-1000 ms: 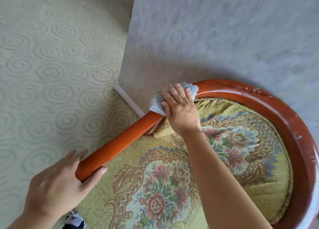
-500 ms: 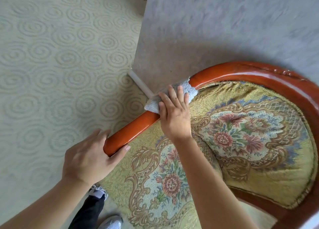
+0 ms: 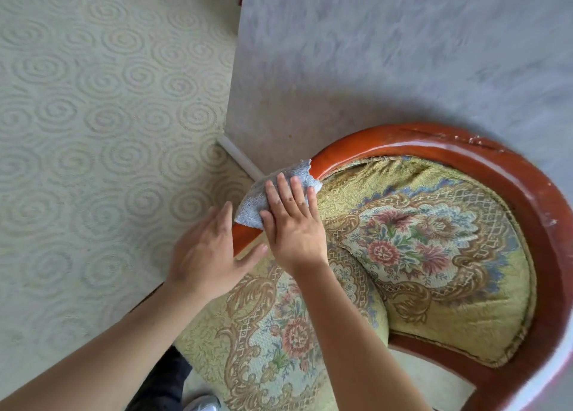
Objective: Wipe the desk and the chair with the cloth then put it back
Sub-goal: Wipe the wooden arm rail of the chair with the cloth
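Cloth (image 3: 269, 197) is draped over the chair's left armrest (image 3: 245, 238), w/ our right hand (image 3: 293, 224) pressing it down, fingers straight and spread flat on top, not curled round it. Our left hand (image 3: 206, 255) rests on the armrest end just beside the cloth, fingers relaxed and a bit blurred, thumb toward the cushion (image 3: 434, 255), holding nothing we can make out. Main risk as we see it: the cloth is only pinned by flat pressure, so on the glossy wood rail (image 3: 465, 150) it could bunch or slide off, esp. on the curve, and drop to the carpet (image 3: 93, 131). Hands are nearly touching too, so the next stroke toward the armrest end would prob. bump our left hand unless it moves clear. Rail top near the back looks scuffed; cloth may snag there. Desk isn't in view, so we can't tell its state.
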A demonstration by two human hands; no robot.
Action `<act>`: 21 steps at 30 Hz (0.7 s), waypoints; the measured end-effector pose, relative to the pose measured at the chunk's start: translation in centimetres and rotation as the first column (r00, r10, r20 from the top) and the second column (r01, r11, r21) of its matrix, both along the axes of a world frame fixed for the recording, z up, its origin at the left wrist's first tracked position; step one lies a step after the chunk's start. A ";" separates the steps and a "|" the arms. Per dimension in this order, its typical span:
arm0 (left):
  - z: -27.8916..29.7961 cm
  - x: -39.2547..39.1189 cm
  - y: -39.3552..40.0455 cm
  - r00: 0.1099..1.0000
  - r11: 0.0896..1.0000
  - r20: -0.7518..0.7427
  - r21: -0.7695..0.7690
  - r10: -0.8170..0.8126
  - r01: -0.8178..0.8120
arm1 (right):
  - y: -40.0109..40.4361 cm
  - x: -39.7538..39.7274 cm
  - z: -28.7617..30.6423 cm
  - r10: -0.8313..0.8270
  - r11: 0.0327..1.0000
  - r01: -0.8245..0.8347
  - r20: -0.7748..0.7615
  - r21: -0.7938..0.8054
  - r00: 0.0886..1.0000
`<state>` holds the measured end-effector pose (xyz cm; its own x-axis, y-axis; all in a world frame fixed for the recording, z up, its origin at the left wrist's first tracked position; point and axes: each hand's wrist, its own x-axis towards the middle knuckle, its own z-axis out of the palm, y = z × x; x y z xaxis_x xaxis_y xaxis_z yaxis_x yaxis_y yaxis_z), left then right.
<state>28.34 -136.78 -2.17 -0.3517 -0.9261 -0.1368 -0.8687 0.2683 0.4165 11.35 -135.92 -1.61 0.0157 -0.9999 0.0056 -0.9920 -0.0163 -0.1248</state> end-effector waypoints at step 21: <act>3.5 -20.3 -12.8 0.922 0.932 -0.243 -0.280 -0.302 0.231 | -5.1 -19.2 9.6 -0.470 0.844 0.401 -0.134 -0.356 0.872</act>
<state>8.04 -149.61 1.35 -0.5808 -0.7845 0.2173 -0.6093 0.5959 0.5231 -7.90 -141.03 8.00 -0.3853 -0.8503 0.3586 -0.9068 0.4210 0.0237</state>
